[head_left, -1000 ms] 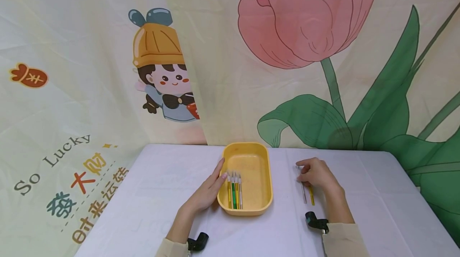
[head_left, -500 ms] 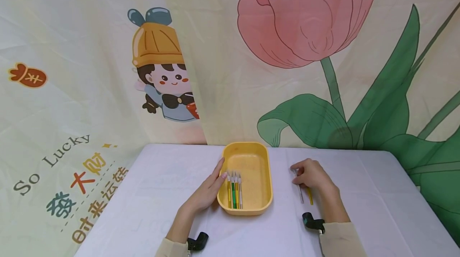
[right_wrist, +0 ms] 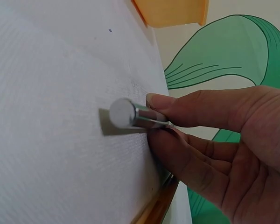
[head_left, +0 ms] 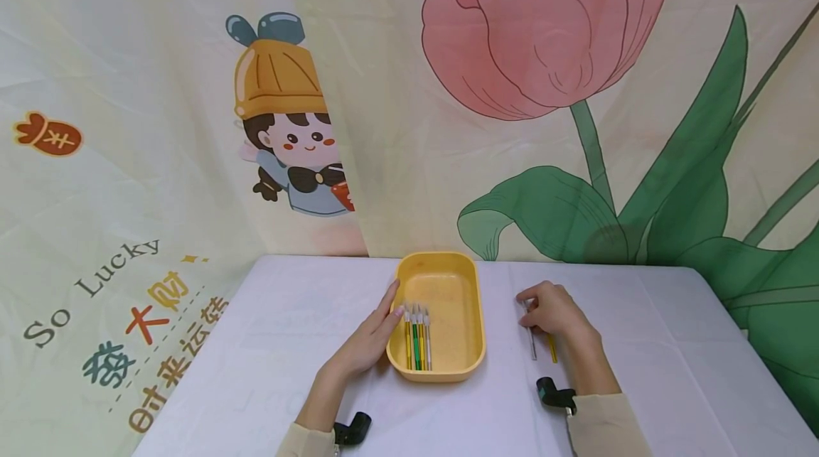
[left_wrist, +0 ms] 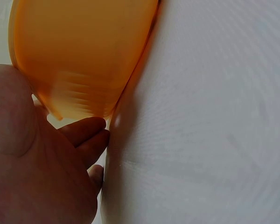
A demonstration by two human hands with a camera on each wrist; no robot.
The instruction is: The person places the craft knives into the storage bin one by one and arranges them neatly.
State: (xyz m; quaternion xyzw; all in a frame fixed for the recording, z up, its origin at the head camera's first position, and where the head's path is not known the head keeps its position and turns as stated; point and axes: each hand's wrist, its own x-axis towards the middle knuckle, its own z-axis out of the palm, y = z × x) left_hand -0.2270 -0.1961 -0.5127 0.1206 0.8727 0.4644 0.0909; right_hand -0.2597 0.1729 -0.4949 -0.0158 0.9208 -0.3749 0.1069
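My right hand (head_left: 557, 309) pinches a slim silver pen-shaped tool (head_left: 532, 345) between thumb and fingers. In the right wrist view, the flat round end of this silver tool (right_wrist: 123, 113) points toward the camera, close over the cloth. A yellow pen-shaped tool (head_left: 553, 349) lies beside it, partly under the hand. To the left, my left hand (head_left: 366, 345) rests with nearly straight fingers along the yellow tray (head_left: 481, 329), thumb at its rim. Its fingers (left_wrist: 91, 135) touch the outer wall in the left wrist view. Several slim tools (head_left: 417, 340) with pale tips, yellow, green and silver, lie side by side inside the tray.
White cloth covers the table (head_left: 307, 293). Behind its back edge hangs a printed curtain (head_left: 397, 158) with a tulip and a cartoon figure. Black wrist cameras (head_left: 555, 394) sit at both cuffs.
My right hand has shifted slightly left, carrying the silver tool along, mostly in the first half second. The yellow tool beside it moved a little left too. My left hand and the tray stay put.
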